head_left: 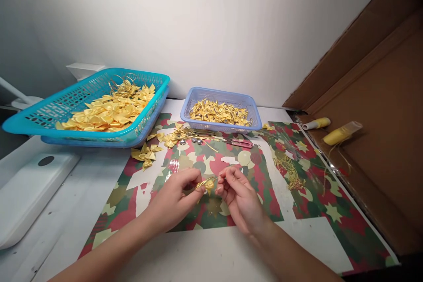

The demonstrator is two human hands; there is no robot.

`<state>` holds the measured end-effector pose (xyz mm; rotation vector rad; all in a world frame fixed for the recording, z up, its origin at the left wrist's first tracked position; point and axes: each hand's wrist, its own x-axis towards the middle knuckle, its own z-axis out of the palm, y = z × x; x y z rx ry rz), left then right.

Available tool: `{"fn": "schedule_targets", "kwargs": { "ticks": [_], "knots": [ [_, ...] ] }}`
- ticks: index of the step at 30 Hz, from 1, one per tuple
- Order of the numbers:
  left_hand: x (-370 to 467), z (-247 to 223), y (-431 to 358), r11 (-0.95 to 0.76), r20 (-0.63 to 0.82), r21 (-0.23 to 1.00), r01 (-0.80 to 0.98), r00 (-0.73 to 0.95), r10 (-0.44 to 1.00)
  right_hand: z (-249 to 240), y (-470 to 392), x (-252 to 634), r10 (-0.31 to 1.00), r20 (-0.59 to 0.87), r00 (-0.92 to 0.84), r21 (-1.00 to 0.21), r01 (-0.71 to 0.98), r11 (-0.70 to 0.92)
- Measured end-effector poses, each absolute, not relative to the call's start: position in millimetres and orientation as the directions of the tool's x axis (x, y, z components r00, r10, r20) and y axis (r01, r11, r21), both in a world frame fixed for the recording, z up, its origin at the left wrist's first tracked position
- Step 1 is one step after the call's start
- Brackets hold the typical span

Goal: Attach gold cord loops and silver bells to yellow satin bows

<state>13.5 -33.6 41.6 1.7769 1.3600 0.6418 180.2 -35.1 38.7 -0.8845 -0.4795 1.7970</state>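
Observation:
Over the patterned mat (211, 165), my left hand (180, 196) pinches a small gold bow (209, 185) with gold cord and a bit of silver below it. Close to its right side, my right hand (239, 191) has thumb and fingertips pressed together at the cord's end; what they grip is too small to make out. Beyond the hands lie silver bells (194, 140), a bunch of gold cords (198, 133) and pink-handled snips (239, 143). Loose gold bows (146, 154) rest to the left of these.
A turquoise basket (49, 130) heaped with yellow bows stands at the left, above a white device (36, 194). A blue-violet basket (221, 127) of gold bows is at the back. Thread spools (342, 133) and gold strings (291, 174) are at the right, by a cardboard wall (373, 75).

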Motion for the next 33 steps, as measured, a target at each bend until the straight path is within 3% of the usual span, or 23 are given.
{"fn": "schedule_targets", "kwargs": {
  "ticks": [6,11,17,22,26,29,33],
  "knots": [
    [15.4,43.0,-31.6,-0.157,-0.048,0.877,0.455,0.406,0.913,38.0,-34.5,181.0,0.949,-0.26,-0.178,-0.82,-0.479,-0.314],
    [16.6,43.3,-31.3,-0.252,-0.018,0.818,0.518,0.46,0.888,37.9,-37.3,180.1,0.969,-0.178,-0.172,-0.875,-0.423,-0.236],
    [19.0,43.1,-31.6,-0.132,-0.102,0.863,0.488,0.424,0.9,34.6,-38.3,180.1,0.98,-0.072,-0.184,-0.911,-0.387,-0.139],
    [21.3,43.1,-30.7,0.17,-0.248,0.956,0.24,0.347,0.905,41.9,-44.6,178.3,0.975,-0.039,-0.221,-0.93,-0.348,-0.116],
    [19.0,40.9,-30.1,0.404,-0.383,0.914,-0.021,0.28,0.88,44.4,-53.4,177.3,0.972,-0.084,-0.22,-0.931,-0.33,-0.155],
    [16.0,38.4,-30.6,0.43,-0.373,0.874,-0.225,0.256,0.892,39.6,-57.3,176.4,0.963,-0.106,-0.247,-0.916,-0.352,-0.191],
    [14.4,39.7,-32.0,0.384,-0.307,0.865,-0.324,0.264,0.914,32.7,-57.4,175.0,0.957,-0.124,-0.262,-0.875,-0.427,-0.23]
  ]
}}
